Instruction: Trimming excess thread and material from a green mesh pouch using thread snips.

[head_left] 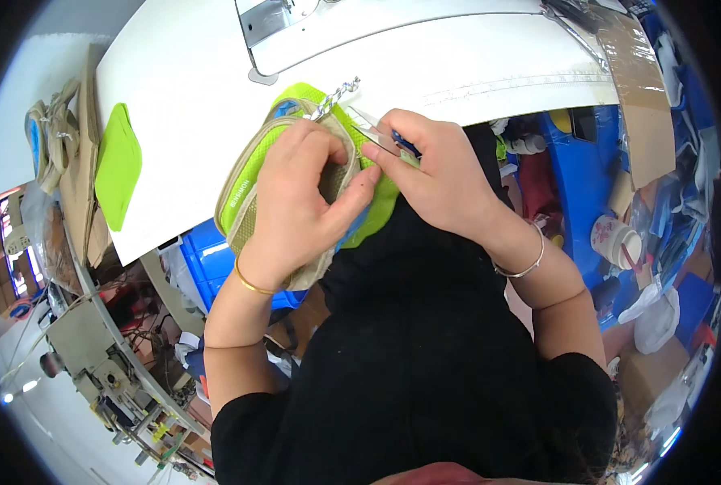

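Note:
A lime-green and beige fabric pouch with mesh parts lies partly on the front edge of the white table and partly over my lap. My left hand is closed on it, thumb toward its right side and fingers over the top. From the pouch's upper end sticks out a grey and white braided cord. In my right hand are small metal thread snips, pinched between thumb and fingers. Their blades point up and left, close to the pouch's green edge. My left palm and fingers hide part of the pouch.
A sewing machine plate is set in the white table. At left lies a lime-green panel by hanging beige straps. Below is a blue bin. To the right are cardboard, a phone and a white tub.

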The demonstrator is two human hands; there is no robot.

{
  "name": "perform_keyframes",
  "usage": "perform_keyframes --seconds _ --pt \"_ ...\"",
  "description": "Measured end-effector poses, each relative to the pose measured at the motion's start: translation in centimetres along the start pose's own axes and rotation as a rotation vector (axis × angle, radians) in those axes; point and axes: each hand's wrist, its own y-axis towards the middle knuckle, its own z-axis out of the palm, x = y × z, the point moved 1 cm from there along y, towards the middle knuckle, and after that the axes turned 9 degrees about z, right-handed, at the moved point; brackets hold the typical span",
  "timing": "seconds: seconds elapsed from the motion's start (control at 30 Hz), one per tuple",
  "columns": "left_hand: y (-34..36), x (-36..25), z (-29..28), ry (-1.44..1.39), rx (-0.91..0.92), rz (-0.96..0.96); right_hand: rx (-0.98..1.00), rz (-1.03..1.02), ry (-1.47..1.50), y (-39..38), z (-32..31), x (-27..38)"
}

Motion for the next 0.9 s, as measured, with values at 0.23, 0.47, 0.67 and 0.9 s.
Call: perform_keyframes --seconds 0.23,0.47,0.67,0.9 --pt "-0.5 -0.9 0.0 -0.112 -0.009 -0.088 -0.138 0.047 0.039 -0.8 0.0 -1.0" --pt "-0.1 0.3 0.3 -0.268 -0.013 -0.117 -0.252 0.07 0.126 -2.1 -0.6 -0.8" --pt "-0.5 0.7 0.8 -0.271 -0.002 -0.157 0.205 0.436 0.682 -4.1 -0.7 0.0" --pt "-0.7 0.5 1.0 -0.3 -0.008 -0.145 0.477 0.744 0.935 -3.1 0.4 -1.8"
